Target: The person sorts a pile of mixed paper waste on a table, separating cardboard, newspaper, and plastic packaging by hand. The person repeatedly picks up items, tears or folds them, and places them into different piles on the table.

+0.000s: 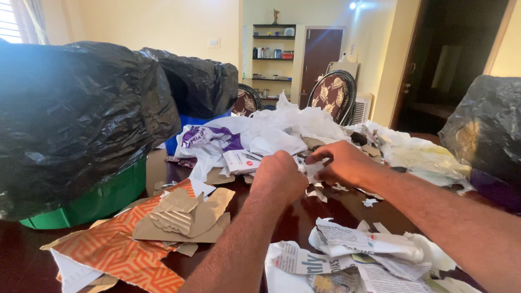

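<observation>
Gripping one white paper scrap (313, 169), both hands' fingers (325, 157) work beside black-bagged bins (81, 125).

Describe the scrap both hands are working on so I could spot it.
Start at the green bin on the dark table, then move right to the paper heap. The left hand and right hand meet on a small white paper scrap, the only piece off the table.

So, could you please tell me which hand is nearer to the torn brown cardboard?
Left. The left hand is just right of the brown cardboard, above its edge. The right hand is farther right, beyond the left one.
</observation>
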